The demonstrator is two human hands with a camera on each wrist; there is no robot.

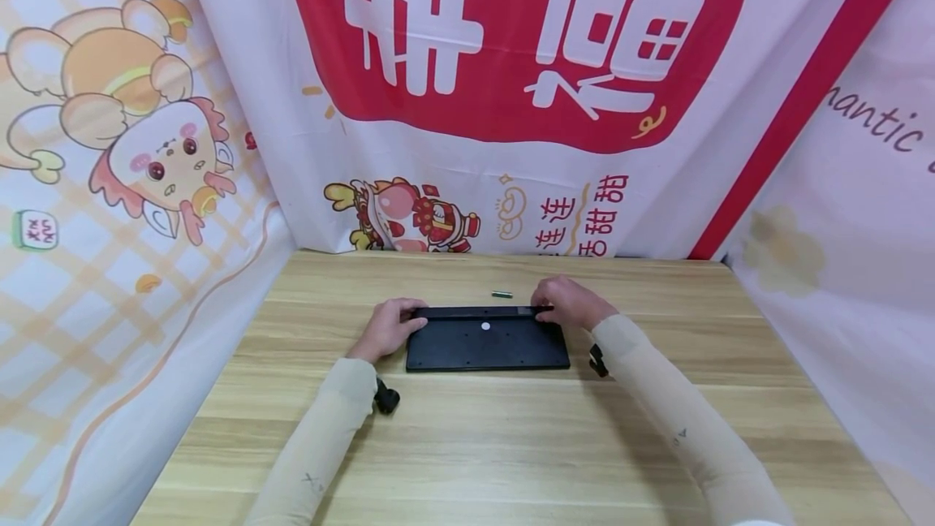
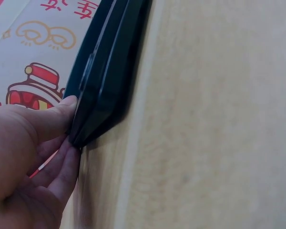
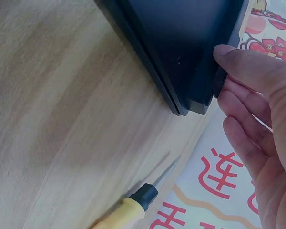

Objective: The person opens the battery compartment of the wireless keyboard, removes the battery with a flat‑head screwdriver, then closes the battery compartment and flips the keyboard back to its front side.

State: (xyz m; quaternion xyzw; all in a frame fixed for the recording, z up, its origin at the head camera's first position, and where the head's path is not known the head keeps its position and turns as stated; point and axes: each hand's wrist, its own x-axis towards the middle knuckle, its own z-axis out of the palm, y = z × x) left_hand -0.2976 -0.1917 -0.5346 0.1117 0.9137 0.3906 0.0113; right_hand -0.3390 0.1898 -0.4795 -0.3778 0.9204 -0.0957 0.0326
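A black keyboard (image 1: 485,347) lies underside up on the table, with screw holes and a small white round sticker showing. My left hand (image 1: 389,329) pinches its far left corner. In the left wrist view the thumb and fingers of the left hand (image 2: 38,143) meet at the keyboard's edge (image 2: 102,86). At the far right corner my right hand (image 1: 571,303) grips the raised back edge, thumb on the underside. The right wrist view shows the right hand (image 3: 257,95) on that corner of the keyboard (image 3: 181,52). Beyond the keyboard lies a small green battery (image 1: 501,294).
A screwdriver (image 3: 126,210) with a yellow handle lies on the table near the right hand; the right arm hides it in the head view. The wooden table (image 1: 504,453) meets printed cloth hangings (image 1: 657,185) at the back and sides.
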